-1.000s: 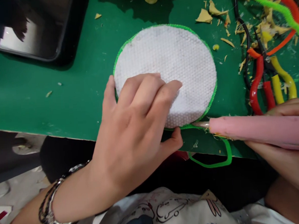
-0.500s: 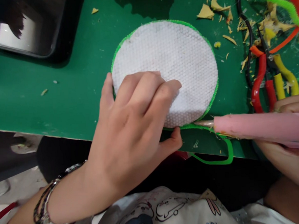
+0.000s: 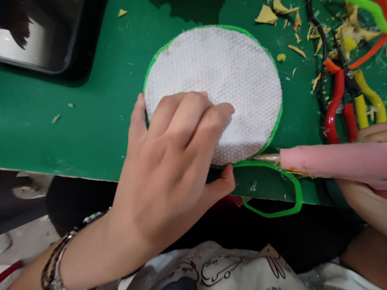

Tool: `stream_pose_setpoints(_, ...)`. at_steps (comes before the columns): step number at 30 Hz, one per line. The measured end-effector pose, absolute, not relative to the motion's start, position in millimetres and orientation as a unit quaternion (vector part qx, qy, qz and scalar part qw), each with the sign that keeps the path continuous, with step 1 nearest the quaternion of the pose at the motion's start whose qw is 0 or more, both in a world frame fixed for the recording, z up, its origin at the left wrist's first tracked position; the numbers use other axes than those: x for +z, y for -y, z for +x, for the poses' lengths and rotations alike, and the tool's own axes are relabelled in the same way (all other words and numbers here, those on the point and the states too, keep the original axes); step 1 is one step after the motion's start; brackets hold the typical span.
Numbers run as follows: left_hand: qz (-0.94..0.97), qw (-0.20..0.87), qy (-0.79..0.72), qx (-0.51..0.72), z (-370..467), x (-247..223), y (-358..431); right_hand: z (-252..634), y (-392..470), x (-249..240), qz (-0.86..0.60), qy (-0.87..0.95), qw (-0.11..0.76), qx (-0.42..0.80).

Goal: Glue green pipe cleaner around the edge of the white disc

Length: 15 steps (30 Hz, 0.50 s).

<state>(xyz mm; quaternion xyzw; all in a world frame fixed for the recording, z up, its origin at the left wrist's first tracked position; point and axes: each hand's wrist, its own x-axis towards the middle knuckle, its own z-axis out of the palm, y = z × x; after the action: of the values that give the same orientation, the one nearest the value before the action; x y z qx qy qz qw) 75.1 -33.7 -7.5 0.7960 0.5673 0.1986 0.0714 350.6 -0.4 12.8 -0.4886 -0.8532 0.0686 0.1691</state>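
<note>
A white, dimpled round pad [image 3: 238, 77] lies on the green table, and a green pipe cleaner [image 3: 278, 119] runs around most of its rim. My left hand [image 3: 174, 150] grips the pad: some fingers rest on top, the little finger is at the left edge, and the thumb is by the pipe cleaner at the near edge. The pipe cleaner's loose end loops over the table edge. In my right hand [image 3: 361, 201], partly out of frame, is a pink hot glue gun [image 3: 330, 161]. Its metal nozzle is at the pad's lower right rim, beside the pipe cleaner.
A black phone or tablet [image 3: 41, 36] lies at the upper left. To the right are red-handled pliers [image 3: 332, 111], yellow-handled pliers [image 3: 374, 94], a black cable [image 3: 319, 34], an orange pipe cleaner [image 3: 370, 53] and yellow scraps [image 3: 266, 15]. The table's near edge [image 3: 52, 173] is close.
The glue gun has shifted slightly right and up, its nozzle still near the rim. The pipe cleaner's loose loop has swung a little lower. My left hand is nearly still.
</note>
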Motion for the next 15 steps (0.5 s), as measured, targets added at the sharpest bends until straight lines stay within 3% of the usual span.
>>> stream_pose_setpoints(15,0.799,0.071,-0.558,0.214,74.3,-5.8,31.9,344.3,5.9,20.6,-0.587,0.798,0.121,0.066)
